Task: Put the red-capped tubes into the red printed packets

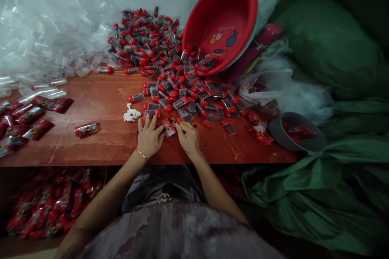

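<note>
Left hand (pixel 148 139): lies flat on the counter (pixel 100 105) near its front edge, fingers spread and pressing down beside a small red packet (pixel 169 126) — grip open, nothing enclosed, seemingly steadying the work spot.
Right hand (pixel 189 136): just right of the left, fingers curled in toward the same packet; grip pinched on its edge, as far as the view shows.
Red packet: sits between the two hands, touching both, near the middle of the front edge — kept close so both hands can reach it.
Capped tubes (pixel 170 68): a big heap of clear tubes with red caps spreads from the back of the counter down toward the hands; the nearest ones lie just past the fingertips.
Red basin (pixel 223 24): tipped on its side at the back right, mouth facing the heap, so its load spills onto the counter.
White scrap (pixel 131 114): a crumpled bit just left of the left hand's fingers.
Finished packets (pixel 27 117): laid along the left edge, one stray packet (pixel 86 129) apart from them.
Clear plastic sleeves (pixel 45 36): piled at the back left corner.
Grey bowl (pixel 296 131): at the right edge, red packets inside.
Green sacks (pixel 328 44): bulk off the right side.
</note>
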{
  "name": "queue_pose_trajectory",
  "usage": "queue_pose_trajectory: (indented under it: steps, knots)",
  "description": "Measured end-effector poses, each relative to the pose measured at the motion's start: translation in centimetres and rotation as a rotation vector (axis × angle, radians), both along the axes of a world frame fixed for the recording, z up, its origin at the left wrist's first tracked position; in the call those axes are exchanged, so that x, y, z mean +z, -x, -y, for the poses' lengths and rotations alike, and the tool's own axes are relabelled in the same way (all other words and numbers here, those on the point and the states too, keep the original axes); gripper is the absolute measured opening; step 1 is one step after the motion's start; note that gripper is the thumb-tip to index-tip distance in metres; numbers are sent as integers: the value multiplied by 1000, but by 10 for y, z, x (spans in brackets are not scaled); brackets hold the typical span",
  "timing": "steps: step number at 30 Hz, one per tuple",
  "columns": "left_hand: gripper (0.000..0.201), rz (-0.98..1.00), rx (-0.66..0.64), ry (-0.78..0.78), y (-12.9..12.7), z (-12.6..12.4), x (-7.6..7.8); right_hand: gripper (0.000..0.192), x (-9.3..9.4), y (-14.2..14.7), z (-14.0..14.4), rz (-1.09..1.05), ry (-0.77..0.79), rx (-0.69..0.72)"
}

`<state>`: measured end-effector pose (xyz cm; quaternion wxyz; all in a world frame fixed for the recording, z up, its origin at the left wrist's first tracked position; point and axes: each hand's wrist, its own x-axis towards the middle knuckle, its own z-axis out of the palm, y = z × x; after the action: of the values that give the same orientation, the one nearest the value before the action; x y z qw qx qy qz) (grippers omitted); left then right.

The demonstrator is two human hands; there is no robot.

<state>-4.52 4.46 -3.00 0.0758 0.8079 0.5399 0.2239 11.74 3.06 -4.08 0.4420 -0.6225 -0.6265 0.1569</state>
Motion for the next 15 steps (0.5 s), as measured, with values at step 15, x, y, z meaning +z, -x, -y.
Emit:
queue_pose_trajectory:
  steps: [15]
  knots:
    - [40, 1398, 301, 968, -33, 13, 27, 31, 4, 12, 13, 26, -33, 41]
